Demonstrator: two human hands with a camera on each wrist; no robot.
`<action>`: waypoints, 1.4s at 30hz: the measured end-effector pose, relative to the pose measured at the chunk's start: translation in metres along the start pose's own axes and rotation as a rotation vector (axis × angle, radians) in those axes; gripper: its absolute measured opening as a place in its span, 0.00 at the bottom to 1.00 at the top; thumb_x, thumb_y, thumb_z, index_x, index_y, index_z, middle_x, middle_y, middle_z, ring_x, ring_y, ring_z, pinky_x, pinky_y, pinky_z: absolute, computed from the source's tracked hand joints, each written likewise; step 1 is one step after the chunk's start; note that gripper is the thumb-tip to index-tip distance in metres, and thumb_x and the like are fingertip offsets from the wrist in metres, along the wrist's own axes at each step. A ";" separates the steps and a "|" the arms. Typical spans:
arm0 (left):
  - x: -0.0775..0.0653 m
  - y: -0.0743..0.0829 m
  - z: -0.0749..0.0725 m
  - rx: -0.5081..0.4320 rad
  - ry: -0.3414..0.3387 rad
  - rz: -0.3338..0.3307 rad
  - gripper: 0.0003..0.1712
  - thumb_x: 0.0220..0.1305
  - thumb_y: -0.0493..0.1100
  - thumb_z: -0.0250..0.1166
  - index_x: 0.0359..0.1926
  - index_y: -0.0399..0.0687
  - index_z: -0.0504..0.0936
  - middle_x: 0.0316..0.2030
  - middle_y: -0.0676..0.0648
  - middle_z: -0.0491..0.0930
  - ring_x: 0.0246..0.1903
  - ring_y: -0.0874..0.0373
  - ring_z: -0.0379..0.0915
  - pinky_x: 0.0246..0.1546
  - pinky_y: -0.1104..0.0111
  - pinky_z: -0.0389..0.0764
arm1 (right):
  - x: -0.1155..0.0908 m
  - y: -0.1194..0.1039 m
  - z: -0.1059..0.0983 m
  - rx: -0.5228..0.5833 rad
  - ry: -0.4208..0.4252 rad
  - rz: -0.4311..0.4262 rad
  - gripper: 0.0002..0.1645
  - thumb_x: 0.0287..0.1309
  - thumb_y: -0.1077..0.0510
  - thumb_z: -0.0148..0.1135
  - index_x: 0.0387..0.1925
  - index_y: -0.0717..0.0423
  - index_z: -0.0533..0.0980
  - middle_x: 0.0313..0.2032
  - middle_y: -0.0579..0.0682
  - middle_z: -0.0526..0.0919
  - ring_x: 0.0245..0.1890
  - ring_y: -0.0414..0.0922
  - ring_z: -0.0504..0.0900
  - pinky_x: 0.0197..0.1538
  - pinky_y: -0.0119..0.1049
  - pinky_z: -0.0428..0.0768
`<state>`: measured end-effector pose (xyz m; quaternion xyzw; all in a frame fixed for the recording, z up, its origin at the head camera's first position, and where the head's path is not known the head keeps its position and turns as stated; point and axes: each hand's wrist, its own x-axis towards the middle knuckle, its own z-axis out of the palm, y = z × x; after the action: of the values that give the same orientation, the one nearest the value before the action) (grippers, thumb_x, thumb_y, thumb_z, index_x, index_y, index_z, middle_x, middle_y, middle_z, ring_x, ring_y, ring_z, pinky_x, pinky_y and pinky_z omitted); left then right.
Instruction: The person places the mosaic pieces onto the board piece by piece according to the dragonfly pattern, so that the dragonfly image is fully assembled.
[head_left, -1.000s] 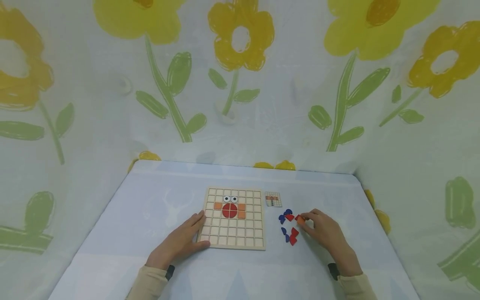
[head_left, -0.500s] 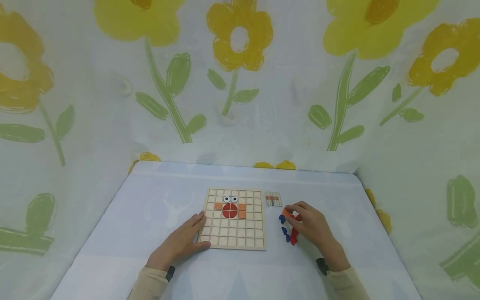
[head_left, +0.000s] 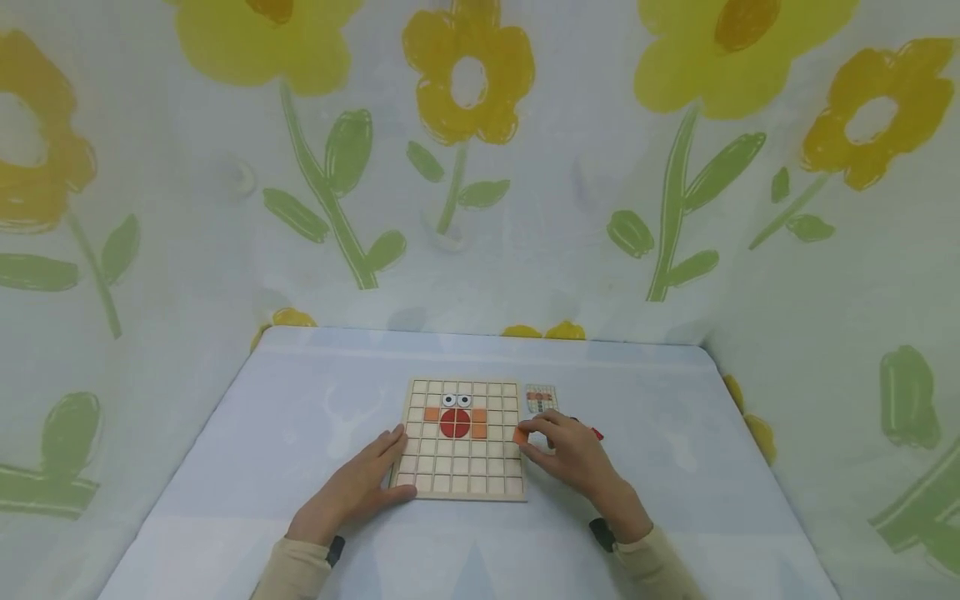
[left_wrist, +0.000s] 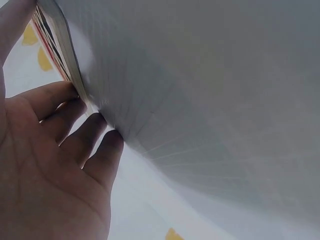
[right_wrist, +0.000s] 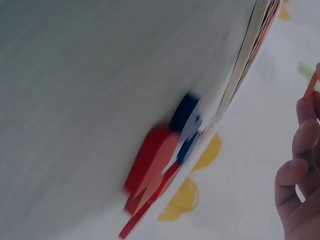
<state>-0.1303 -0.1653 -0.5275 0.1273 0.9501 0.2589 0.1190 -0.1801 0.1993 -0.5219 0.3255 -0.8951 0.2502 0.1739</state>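
Observation:
A wooden grid board [head_left: 459, 467] lies on the table, bearing two eye tiles [head_left: 456, 401], a red disc of quarter pieces [head_left: 454, 423] and orange squares [head_left: 480, 423]. My left hand [head_left: 347, 493] rests against its left edge, thumb at the near left corner, fingers fairly straight. At the board's right edge, my right hand [head_left: 576, 457] pinches an orange square tile [head_left: 520, 435] between thumb and fingertips. Loose red pieces [right_wrist: 152, 160] and blue pieces [right_wrist: 185, 112] lie on the table in the right wrist view; in the head view the right hand mostly hides them.
A small pattern card [head_left: 542, 397] lies just beyond the right hand, by the board's far right corner. Flower-printed cloth walls [head_left: 540, 275] enclose the pale table [head_left: 660, 400] at the back and both sides.
My right hand has carried the orange tile leftward from the loose pieces to the board's right edge. My left hand has stayed at the board.

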 end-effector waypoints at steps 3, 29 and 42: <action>0.000 0.000 0.000 0.004 0.004 -0.005 0.55 0.59 0.64 0.72 0.78 0.43 0.60 0.79 0.47 0.52 0.77 0.45 0.47 0.75 0.52 0.58 | 0.007 -0.008 0.006 0.006 -0.012 -0.008 0.19 0.52 0.52 0.79 0.48 0.44 0.86 0.41 0.38 0.83 0.28 0.35 0.73 0.28 0.22 0.75; 0.001 -0.001 0.003 0.023 0.009 -0.004 0.55 0.59 0.63 0.72 0.78 0.43 0.60 0.79 0.47 0.53 0.77 0.45 0.48 0.75 0.50 0.58 | 0.074 -0.047 0.042 0.043 -0.036 -0.068 0.18 0.56 0.51 0.77 0.50 0.44 0.85 0.44 0.40 0.85 0.42 0.39 0.84 0.45 0.28 0.85; -0.001 0.000 0.001 0.029 0.001 0.005 0.54 0.60 0.63 0.72 0.78 0.44 0.59 0.79 0.47 0.52 0.77 0.45 0.48 0.75 0.50 0.58 | 0.108 -0.063 0.062 -0.020 -0.276 0.019 0.15 0.64 0.44 0.69 0.49 0.40 0.86 0.48 0.39 0.84 0.45 0.37 0.82 0.48 0.30 0.84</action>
<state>-0.1292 -0.1654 -0.5281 0.1310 0.9535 0.2454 0.1161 -0.2259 0.0693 -0.4997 0.3465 -0.9160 0.1959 0.0502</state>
